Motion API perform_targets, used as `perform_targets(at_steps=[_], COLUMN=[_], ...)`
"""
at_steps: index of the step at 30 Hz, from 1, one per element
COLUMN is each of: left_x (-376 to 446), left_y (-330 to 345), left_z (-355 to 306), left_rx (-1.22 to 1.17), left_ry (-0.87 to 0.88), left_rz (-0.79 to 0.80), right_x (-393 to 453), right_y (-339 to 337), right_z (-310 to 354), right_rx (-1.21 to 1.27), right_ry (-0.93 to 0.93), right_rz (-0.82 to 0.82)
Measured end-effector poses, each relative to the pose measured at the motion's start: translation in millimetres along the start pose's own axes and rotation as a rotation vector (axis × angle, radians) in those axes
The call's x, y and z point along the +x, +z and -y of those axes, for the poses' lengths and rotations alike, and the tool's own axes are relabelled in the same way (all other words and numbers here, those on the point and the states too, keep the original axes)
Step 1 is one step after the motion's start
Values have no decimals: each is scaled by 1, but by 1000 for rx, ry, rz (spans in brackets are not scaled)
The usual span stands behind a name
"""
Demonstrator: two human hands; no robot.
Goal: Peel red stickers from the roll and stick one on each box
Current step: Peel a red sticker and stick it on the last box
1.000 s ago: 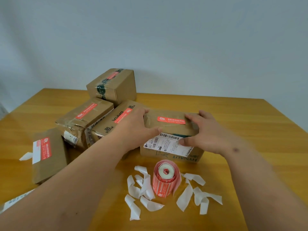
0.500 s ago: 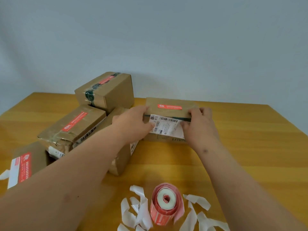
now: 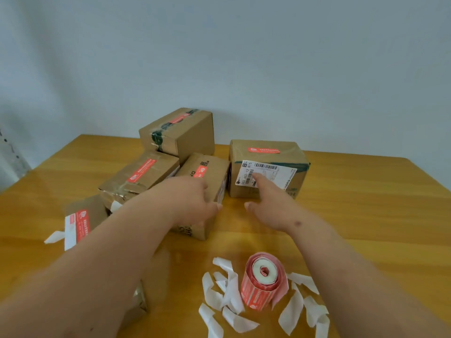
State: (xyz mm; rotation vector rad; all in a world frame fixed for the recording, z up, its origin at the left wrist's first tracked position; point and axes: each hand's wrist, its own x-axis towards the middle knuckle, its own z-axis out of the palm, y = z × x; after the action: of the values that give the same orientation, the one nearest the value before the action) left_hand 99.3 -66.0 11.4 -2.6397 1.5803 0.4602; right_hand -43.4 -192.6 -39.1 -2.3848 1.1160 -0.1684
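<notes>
Both forearms are bare, no sleeves, watch or rings; the right hand [image 3: 273,208] has a small dark spot near its wrist.

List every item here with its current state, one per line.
Right box: stickered, upright, released.
Back box: stickered.
Middle box: stickered.
Sticker roll: standing on end, tail loose.
Backing scraps: scattered round roll.
Left hand: open.
Right hand: open.

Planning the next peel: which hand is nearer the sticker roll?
Right, probably. The right hand hangs open almost straight behind the sticker roll; the left hand sits further left, over a box.
</notes>
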Motion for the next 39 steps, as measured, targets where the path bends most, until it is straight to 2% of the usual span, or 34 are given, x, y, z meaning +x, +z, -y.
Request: perform_targets(at_steps=[4,6,8,10,15,19,22,24,26,28,31,35,39], left_x=[15,30,41,47,33,-1,-38,-68,-96,-120,-135,-128,-120], left_y=[10,16,18,15,0,-5,-4,0,9,22,45,72,82], left_z=[-3,-6,-10,-12,9,50,87,109,124,134,146,152,145], left_rx=[-209,-488,-896,-1094,-869,-794,-692,-504,-254,-130,-154,-194,-271], left_ry=[107,148,104,48,4,-71,-189,-281,-353,-376,-386,-252,-232], left_rz=[41,-47,-135,-234,-541,-614,-648,-559,-369,-200,-113,-14,-85], right_x=[25,30,28,20,-13,-53,-82,-99,-112,-120,-126,-129,-136], right_y=[3,-1,-6,-13,-29,-12,23,46,64,79,93,89,77], right_z=[-7,-4,1,7,43,98,132,149,161,168,170,161,150], right_rx=[-26,7,33,23,-55,-186,-292,-294,-347,-441,-529,-588,-598], right_ry=[35,45,8,-40,-141,-312,-476,-557,-630,-648,-642,-613,-461], right_rz=[-75,-107,-127,-119,-6,84,151,220,289,357,351,278,351])
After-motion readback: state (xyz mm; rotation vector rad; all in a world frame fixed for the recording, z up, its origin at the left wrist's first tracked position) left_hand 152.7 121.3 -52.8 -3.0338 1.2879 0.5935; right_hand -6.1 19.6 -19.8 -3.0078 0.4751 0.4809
